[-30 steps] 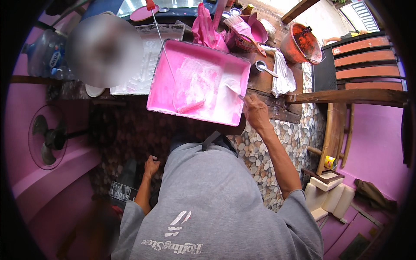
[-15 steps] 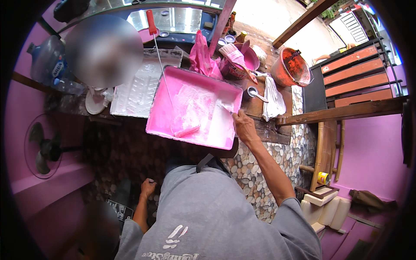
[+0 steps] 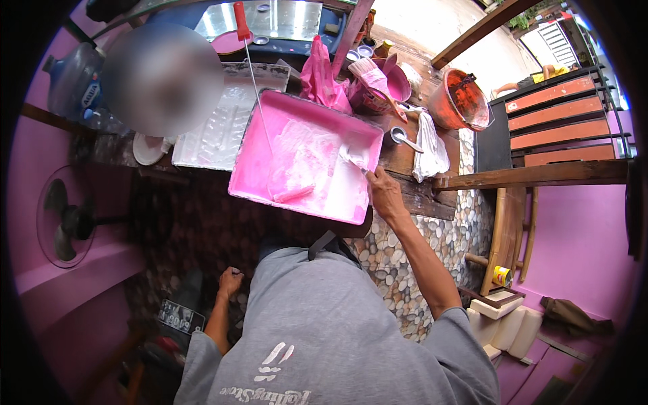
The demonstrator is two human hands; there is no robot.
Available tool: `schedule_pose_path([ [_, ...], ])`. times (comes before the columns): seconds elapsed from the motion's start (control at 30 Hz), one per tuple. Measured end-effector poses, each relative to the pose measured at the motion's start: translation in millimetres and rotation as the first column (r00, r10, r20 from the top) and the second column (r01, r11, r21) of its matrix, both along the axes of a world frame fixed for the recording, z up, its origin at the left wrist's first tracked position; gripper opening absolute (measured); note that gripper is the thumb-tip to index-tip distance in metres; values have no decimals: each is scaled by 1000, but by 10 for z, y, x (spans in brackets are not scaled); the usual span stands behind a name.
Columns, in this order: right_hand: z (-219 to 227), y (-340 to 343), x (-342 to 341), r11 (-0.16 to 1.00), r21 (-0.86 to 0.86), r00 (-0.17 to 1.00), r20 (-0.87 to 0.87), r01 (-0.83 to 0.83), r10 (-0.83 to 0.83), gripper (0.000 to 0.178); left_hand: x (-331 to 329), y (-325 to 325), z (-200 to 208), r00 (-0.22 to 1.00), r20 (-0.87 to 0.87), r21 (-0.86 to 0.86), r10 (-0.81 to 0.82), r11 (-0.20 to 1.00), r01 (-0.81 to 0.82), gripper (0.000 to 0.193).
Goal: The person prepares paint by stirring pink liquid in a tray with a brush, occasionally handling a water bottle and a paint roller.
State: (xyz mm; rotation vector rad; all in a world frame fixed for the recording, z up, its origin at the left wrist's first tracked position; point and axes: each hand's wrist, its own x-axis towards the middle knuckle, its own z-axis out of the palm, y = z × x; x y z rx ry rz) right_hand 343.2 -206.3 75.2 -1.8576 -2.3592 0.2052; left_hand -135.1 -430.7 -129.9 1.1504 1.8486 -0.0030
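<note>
A pink paint tray [image 3: 253, 162] lies at the front of the wooden bench, smeared with pink and white paint. A paint roller rests in it: its pink sleeve [image 3: 294, 194] sits near the front edge, and its long wire rises to a red handle [image 3: 241, 20]. At the tray's right side my right hand [image 3: 387, 194] is closed around a flat, paint-smeared tool [image 3: 354, 159], its pale end in the white paint. Its exact kind is unclear. Low beside my body hangs my left hand [image 3: 231, 282], fingers curled; what they hold, if anything, I cannot make out.
Behind and left stands a second, whitish tray [image 3: 202, 150]. To the right are a brush [image 3: 371, 75] across a pink pot, a small dark cup [image 3: 393, 136], a white rag [image 3: 430, 147] and an orange-stained bucket [image 3: 459, 101]. A wooden beam [image 3: 540, 177] juts in at right.
The whole view has shifted slightly. My right hand stays at the tray's right side, and the pale end of its tool shows more clearly. My left hand keeps its place.
</note>
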Motion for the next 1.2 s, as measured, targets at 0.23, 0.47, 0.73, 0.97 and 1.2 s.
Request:
schedule_pose_path([
  [0.23,75,229,134,990,115,994,-74,85,-77,13,27,-77,4,998,-25,16,-50,999,51,37],
  [0.47,-199,396,68,989,95,992,-62,117,-111,10,10,-67,102,1000,-21,-11,0,1000,-1,35],
  [0.73,0,-303,-67,997,-82,1000,15,-2,3,13,17,-148,75,999,-18,-26,-40,999,39,35],
  [0.97,86,-700,-129,994,-101,998,-58,-37,31,9,88,-44,157,999,-4,6,-38,999,38,34],
  [1.2,373,-863,-128,968,-249,994,-110,-31,4,18,-66,39,108,997,-54,-19,-46,999,45,33],
])
